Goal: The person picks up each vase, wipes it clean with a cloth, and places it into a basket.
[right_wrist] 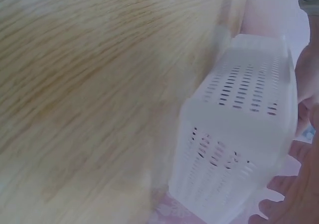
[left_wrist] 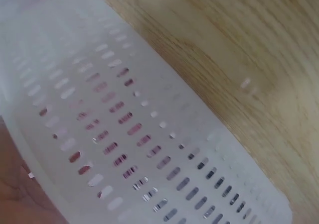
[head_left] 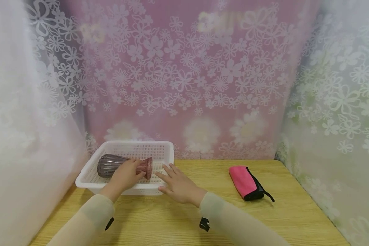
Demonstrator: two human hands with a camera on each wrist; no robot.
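Observation:
A ribbed glass vase (head_left: 108, 166), greyish at its rounded base and pink at the flared mouth, lies on its side in a white plastic basket (head_left: 141, 187). My left hand (head_left: 126, 175) grips it near the neck from above, covering part of the vase. At the basket's right end, my right hand (head_left: 182, 187) has its fingers spread, fingertips over the rim and nothing in its grasp. In the left wrist view, pinkish glass shows through the slots of the basket wall (left_wrist: 134, 89). The right wrist view shows fingers (right_wrist: 299, 189) beside the basket's rim.
On the right side of the wooden table (head_left: 203, 218) lies a pink and black folded cloth item (head_left: 244, 181) with a black loop. Flowered curtains (head_left: 187, 75) hang behind the table and along both sides. The basket stands near the back left, close to the curtain.

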